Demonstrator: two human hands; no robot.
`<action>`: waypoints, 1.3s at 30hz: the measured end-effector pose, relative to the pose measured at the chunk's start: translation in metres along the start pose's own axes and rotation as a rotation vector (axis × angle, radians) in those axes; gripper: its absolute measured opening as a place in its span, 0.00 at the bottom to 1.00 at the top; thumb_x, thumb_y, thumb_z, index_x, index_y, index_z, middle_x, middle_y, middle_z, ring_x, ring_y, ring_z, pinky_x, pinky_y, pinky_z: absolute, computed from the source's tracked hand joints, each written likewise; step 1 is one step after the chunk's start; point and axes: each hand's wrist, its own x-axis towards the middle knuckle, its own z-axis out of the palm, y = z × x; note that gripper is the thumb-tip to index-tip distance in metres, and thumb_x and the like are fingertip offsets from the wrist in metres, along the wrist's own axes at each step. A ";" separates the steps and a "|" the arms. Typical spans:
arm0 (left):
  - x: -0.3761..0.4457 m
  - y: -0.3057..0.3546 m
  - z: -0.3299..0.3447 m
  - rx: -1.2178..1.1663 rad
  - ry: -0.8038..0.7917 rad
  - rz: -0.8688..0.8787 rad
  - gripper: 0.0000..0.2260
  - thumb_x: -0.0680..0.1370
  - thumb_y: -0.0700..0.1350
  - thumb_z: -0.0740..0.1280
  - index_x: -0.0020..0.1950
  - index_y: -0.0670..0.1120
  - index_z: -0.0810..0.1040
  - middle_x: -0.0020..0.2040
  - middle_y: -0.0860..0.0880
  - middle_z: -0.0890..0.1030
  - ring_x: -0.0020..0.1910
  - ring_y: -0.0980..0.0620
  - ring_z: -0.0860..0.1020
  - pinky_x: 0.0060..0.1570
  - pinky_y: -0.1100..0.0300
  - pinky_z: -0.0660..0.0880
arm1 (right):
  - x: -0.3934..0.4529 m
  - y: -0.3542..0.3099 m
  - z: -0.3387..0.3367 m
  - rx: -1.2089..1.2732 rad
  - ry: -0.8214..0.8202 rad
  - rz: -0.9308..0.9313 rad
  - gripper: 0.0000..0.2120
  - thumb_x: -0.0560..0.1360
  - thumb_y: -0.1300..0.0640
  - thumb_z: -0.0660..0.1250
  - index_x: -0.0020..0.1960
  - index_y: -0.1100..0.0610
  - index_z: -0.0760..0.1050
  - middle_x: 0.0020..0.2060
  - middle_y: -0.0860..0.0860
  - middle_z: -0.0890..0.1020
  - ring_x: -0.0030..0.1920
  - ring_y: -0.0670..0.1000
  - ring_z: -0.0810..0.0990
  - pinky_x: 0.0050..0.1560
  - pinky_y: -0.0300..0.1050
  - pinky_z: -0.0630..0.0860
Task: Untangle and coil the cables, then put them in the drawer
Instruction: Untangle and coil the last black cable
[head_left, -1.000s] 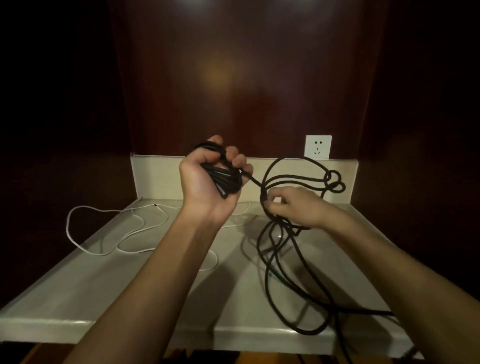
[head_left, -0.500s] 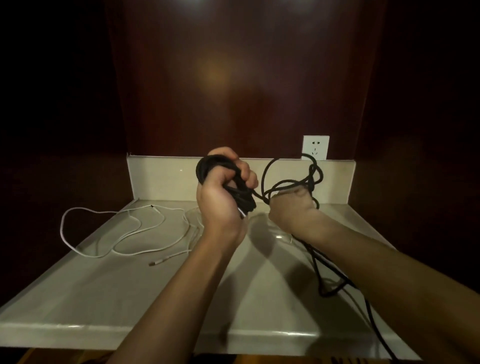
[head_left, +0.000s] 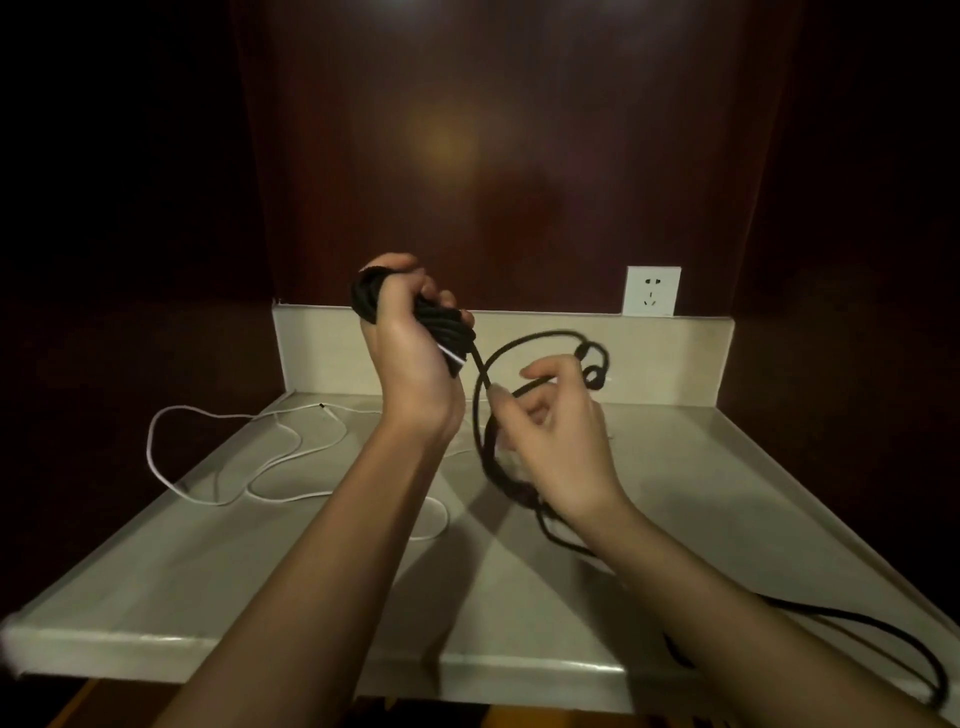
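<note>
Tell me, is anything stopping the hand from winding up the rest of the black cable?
Yes. A small knot sits in the black cable just behind the right hand. The left hand holds the coil.

Pale counter (head_left: 322, 587) fills the view, glossy, with a raised lip along its back and sides. On its left half a thin white cable (head_left: 218, 470) sprawls in loose open loops, running toward the back lip. On the right, slack from the black cable (head_left: 883, 631) trails across the surface and curls over the front corner.
</note>
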 end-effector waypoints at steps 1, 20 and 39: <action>0.000 -0.001 -0.002 0.063 0.005 0.042 0.06 0.75 0.39 0.62 0.50 0.47 0.72 0.35 0.50 0.70 0.32 0.53 0.71 0.31 0.59 0.70 | -0.001 -0.007 -0.001 0.006 -0.009 0.053 0.13 0.77 0.49 0.68 0.59 0.51 0.71 0.34 0.47 0.82 0.40 0.47 0.81 0.48 0.49 0.77; -0.006 0.019 -0.010 0.220 0.080 0.101 0.06 0.83 0.50 0.62 0.48 0.51 0.70 0.34 0.52 0.68 0.29 0.55 0.67 0.27 0.62 0.65 | -0.004 0.029 0.010 -0.384 -0.522 -0.049 0.16 0.84 0.47 0.54 0.47 0.54 0.74 0.39 0.54 0.81 0.47 0.59 0.82 0.49 0.50 0.74; -0.036 0.026 -0.064 1.446 -1.285 -0.147 0.10 0.77 0.45 0.70 0.43 0.60 0.73 0.34 0.62 0.76 0.33 0.63 0.75 0.36 0.68 0.67 | 0.027 -0.021 -0.064 -0.725 -0.586 -1.108 0.11 0.72 0.51 0.71 0.41 0.54 0.71 0.35 0.48 0.72 0.35 0.49 0.69 0.27 0.45 0.64</action>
